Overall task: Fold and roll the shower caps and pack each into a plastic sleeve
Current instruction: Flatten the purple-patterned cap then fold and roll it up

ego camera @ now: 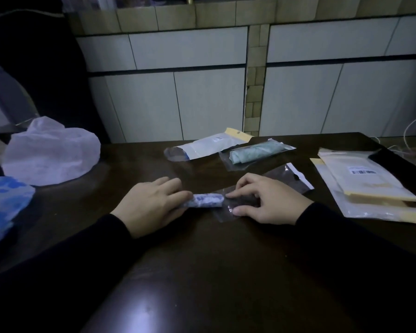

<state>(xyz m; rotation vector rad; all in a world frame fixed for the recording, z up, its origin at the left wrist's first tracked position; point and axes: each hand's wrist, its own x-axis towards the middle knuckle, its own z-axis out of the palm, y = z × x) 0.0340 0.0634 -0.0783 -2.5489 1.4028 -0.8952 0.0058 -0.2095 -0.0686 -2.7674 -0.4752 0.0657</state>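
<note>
Rolled shower cap [205, 200] lies on the dark table [202, 272] between the two hands — white with a blue print, a tight cylinder with its long axis running left to right. Its right end points at the open mouth of the clear plastic sleeve [262, 188], touching or just short of it; which cannot be told.

Left hand [151, 203] wraps the roll's left end, fingers curled over the top. Right hand [269, 200] holds the sleeve mouth: forefinger on the upper edge, thumb on the lower edge, the two spread apart.

Beyond the hands lie two packed sleeves, a white one [209, 145] with a small label too blurred to read, and a clear one holding a green roll [255, 152]. To the right sits a stack of flat sleeves [360, 186]; the top one bears a barcode label, text illegible. At far left rest a white crumpled cap [51, 155] and a blue patterned cap [3, 207] — both unrolled, well apart from the hands.
</note>
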